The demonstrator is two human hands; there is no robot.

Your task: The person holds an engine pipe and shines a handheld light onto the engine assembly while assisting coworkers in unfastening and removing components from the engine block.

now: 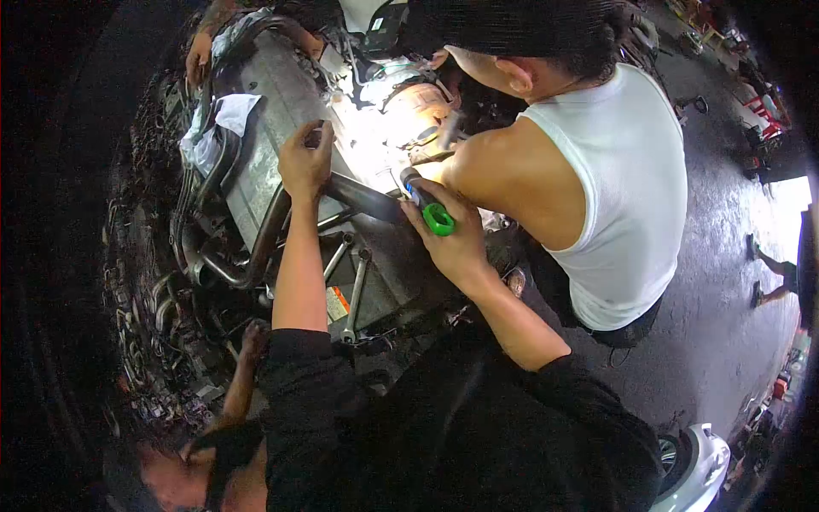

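My right hand [456, 243] is wrapped round a flashlight [411, 179] with a bright green ring [438, 219] at its rear. Its beam falls on a metal engine assembly [418, 111], where glare washes out much of the detail. My left hand [305, 166] is raised left of the beam, thumb and fingers closed round something small and dark that I cannot make out. Below it, a thick dark tube [367, 198] crosses a grey metal surface [273, 77]. Two wrenches, one of them a combination wrench [358, 290], lie between my forearms.
A person in a white tank top [623, 179] leans over the assembly at right. Another person's hand [199, 58] is at upper left, another arm [243, 375] at lower left. Bent pipes [247, 264] and a white rag [235, 115] lie left. A white car [695, 469] stands lower right.
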